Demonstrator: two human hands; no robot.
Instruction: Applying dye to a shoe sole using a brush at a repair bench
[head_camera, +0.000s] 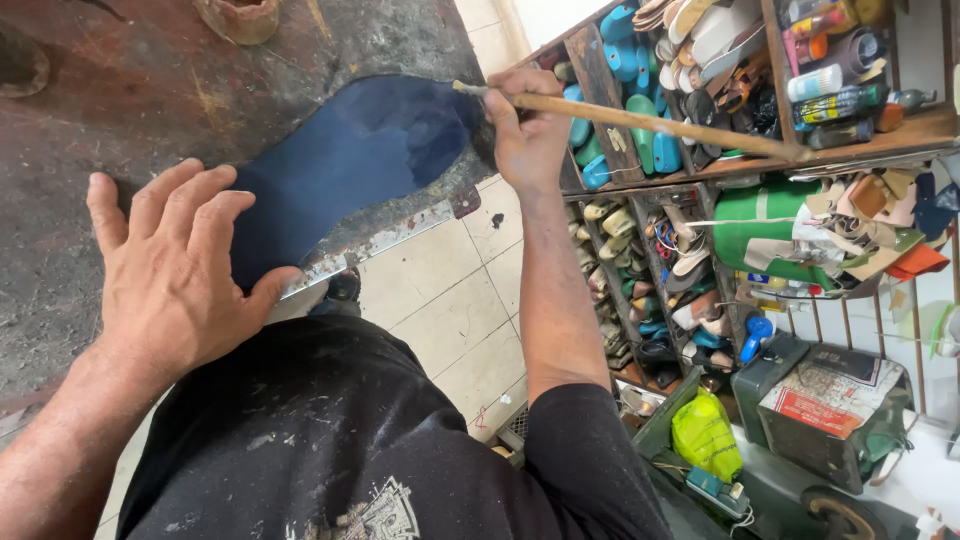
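I look down and go from left to right. At about nine o'clock my left hand (170, 275) lies flat on the dirty worktable (110, 90). Its fingers (195, 205) are close together and press down on the near end of a dark blue leather piece (340, 165). The thumb sits at the table's metal edge (390, 238). The blue piece is long and curvy. Its long side runs from my left hand, low at eight o'clock, up to my right hand at about one o'clock. So the leather goes up and to the right from my left fingers. Part of it looks darker and wet near the far end. My right hand (525, 135) is curled in a tight fist around a long wooden brush handle (660, 125). The brush tip touches the far end of the blue piece, so the right hand is nearer that end and the left hand is nearer this end. The stick points away toward three o'clock. Past it, at two to four o'clock, wooden shelves (600, 60) hold many shoe lasts and soles. A green bag (705, 435) sits low at five o'clock.
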